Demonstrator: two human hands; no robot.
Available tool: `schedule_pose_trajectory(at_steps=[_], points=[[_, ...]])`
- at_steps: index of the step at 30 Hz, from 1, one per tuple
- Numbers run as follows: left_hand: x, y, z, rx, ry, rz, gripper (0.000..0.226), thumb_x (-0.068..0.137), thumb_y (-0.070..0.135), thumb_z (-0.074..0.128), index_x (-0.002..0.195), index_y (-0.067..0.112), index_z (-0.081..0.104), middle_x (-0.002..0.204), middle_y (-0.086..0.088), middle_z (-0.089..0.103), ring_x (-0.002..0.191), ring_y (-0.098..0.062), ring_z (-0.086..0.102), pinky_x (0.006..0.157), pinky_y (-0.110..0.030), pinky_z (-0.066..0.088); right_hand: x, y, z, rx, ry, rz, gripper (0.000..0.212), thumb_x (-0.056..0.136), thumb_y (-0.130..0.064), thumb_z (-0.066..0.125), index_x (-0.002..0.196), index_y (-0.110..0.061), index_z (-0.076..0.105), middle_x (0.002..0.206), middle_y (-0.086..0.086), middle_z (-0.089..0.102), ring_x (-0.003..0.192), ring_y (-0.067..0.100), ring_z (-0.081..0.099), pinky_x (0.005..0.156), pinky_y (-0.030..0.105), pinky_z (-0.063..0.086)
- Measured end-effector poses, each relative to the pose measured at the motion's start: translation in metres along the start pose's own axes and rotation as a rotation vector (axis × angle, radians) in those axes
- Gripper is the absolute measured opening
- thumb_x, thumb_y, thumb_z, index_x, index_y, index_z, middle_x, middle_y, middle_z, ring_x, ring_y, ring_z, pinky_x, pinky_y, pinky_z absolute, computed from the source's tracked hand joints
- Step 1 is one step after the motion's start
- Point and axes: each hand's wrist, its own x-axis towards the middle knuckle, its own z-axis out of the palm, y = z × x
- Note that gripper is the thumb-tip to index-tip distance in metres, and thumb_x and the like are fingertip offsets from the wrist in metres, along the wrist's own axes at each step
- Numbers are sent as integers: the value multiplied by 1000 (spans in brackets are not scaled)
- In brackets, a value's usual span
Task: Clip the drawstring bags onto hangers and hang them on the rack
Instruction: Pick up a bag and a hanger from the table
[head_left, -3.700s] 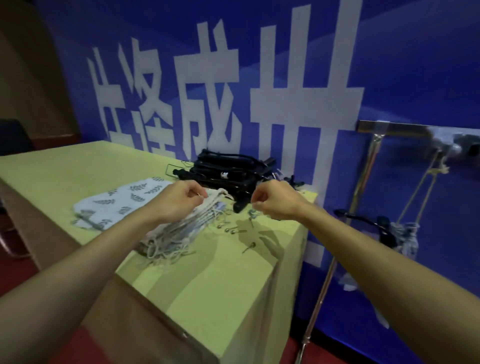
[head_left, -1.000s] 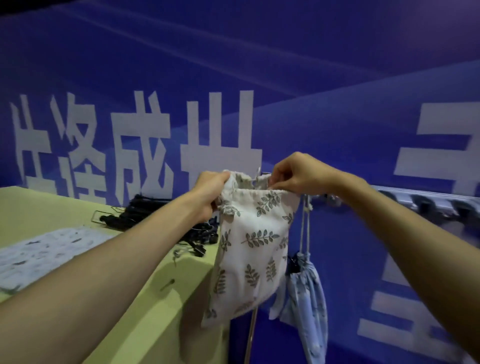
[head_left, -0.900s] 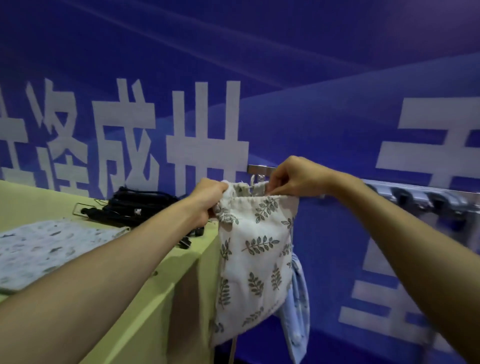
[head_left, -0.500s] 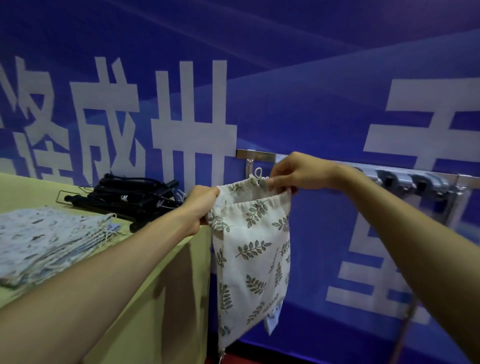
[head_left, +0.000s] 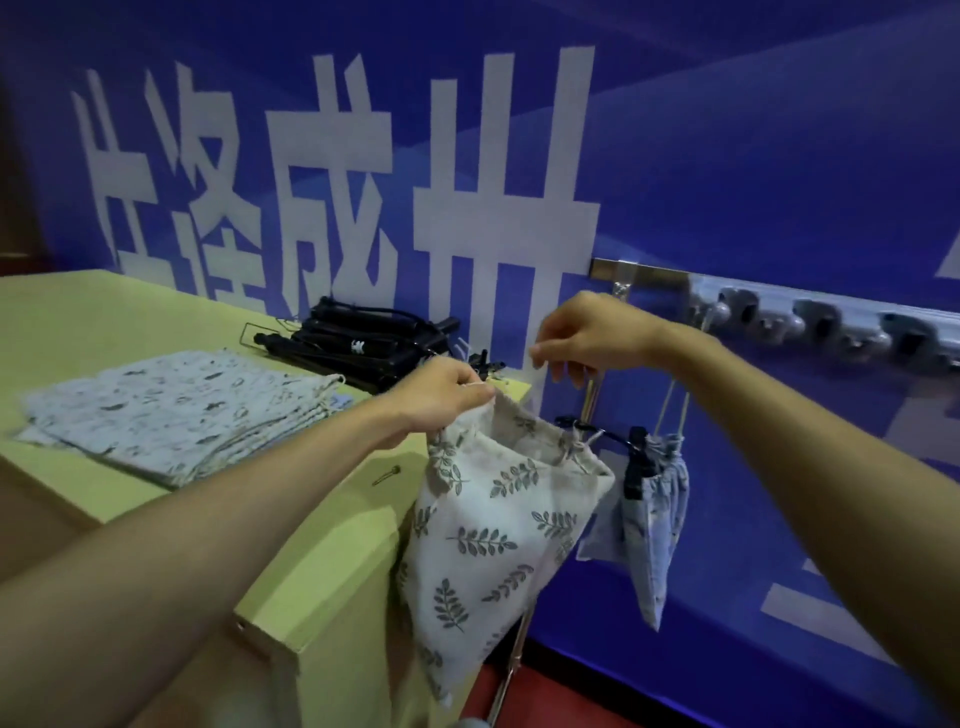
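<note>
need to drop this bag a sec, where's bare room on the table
Bare table lies behind the stack of bags, left of the hanger pile. Another patch runs from the stack to the near corner, holding only a small pin. The far right corner is crowded: hangers, and the left hand gripping the leaf bag.

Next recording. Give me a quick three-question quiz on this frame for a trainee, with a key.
1. True or false: the cream leaf-print drawstring bag lies flat on the yellow-green table.
2. Where is the pile of black clip hangers? A) on the table, by the blue wall; B) in a cardboard box; C) on a chair.
3. Fill in: the ___ hand grips the leaf-print bag's top corner.
Key: 1 false, it hangs in the air beside the table; 2 A; 3 left hand.
</note>
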Motion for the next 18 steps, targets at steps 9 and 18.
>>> schedule_pose_trajectory(at_steps=[9, 18], points=[[21, -71, -53, 12, 93, -89, 25, 93, 29, 62, 82, 7, 69, 76, -7, 61, 71, -16, 53, 65, -30, 41, 108, -10, 67, 49, 154, -27, 24, 94, -28, 59, 90, -8, 72, 83, 7, 73, 75, 19, 67, 72, 35, 54], [45, -128, -65, -82, 59, -180, 17, 87, 32, 69, 79, 18, 72, 99, -7, 74, 100, -21, 67, 94, -37, 49, 220, -3, 127, 34, 148, 20, 29, 94, -31, 59, 107, -7, 65, 106, 10, 67, 93, 21, 60, 75, 30, 44]])
